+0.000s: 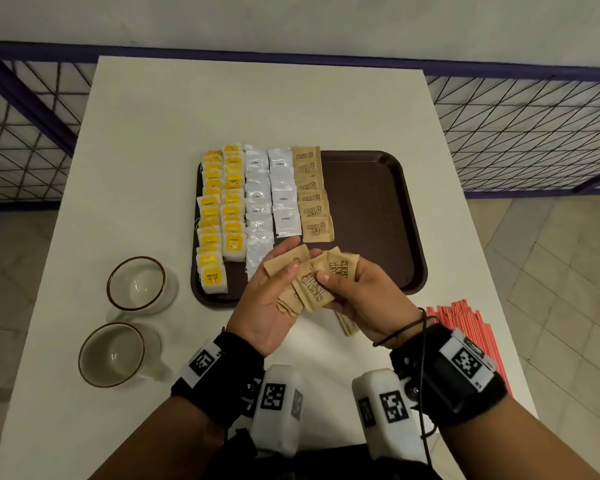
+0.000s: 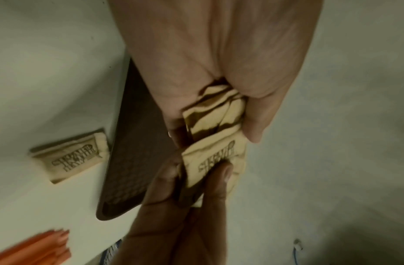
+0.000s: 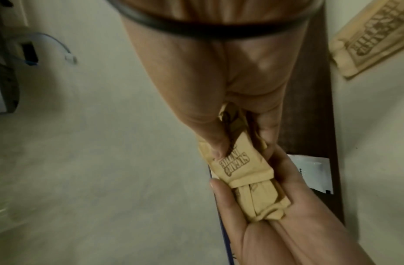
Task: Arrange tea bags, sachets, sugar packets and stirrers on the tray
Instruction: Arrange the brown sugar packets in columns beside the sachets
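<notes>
Over the front edge of the brown tray [image 1: 371,209], my left hand [image 1: 286,271] lies palm up and holds a bunch of brown sugar packets [image 1: 312,285], with its thumb on top. My right hand [image 1: 357,292] pinches the top packet [image 3: 239,165] of that bunch between thumb and fingers. The tray carries two columns of yellow tea bags [image 1: 222,209], two columns of white coffee sachets [image 1: 271,195] and one column of sugar packets [image 1: 310,192]. Its right half is bare. Red stirrers [image 1: 465,334] lie on the table to the right.
More loose sugar packets [image 1: 347,325] lie on the white table [image 1: 153,133] under my right wrist, just off the tray's front edge. Two glass cups [image 1: 136,284] stand at the left. A wire fence [image 1: 534,133] runs behind the table.
</notes>
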The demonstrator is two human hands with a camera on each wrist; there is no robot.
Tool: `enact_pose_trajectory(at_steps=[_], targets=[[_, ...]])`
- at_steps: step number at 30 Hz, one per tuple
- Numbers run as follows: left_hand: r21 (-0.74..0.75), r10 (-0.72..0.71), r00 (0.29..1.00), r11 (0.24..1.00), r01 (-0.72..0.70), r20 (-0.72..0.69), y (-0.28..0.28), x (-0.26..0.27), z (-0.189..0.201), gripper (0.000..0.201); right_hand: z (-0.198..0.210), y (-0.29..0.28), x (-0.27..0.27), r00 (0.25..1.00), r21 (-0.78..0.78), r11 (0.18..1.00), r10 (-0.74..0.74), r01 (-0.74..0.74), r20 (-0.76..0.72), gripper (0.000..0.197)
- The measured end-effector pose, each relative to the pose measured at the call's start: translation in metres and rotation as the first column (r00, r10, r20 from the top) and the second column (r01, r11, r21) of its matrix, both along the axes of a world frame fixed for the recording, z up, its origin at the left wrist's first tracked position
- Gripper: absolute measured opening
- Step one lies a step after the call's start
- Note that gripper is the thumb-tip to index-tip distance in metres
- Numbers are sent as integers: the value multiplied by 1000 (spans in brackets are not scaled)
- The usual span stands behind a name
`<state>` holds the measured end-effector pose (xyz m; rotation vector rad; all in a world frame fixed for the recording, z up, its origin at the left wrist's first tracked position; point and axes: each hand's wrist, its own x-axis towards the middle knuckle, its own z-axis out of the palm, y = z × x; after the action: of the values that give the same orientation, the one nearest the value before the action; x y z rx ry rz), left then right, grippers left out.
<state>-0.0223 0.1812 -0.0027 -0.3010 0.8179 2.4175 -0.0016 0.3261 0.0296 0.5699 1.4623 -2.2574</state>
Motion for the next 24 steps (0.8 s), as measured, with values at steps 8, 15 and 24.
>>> enact_pose_trajectory(at_steps=[8,15,24], targets=[[-226,-92,995,971,84,-24,-15,-7,0,20,9,14,-1,998,-29,998,-55,55,21,20],[-402,-180,978,907,124,-105,2,0,0,29,3,-1,-1,985,-31,986,-166,165,-44,15],[-691,-443,879,692,209,-178,-13,-14,10,22,18,30,-13,952,527,848,204,-56,-229,18]])
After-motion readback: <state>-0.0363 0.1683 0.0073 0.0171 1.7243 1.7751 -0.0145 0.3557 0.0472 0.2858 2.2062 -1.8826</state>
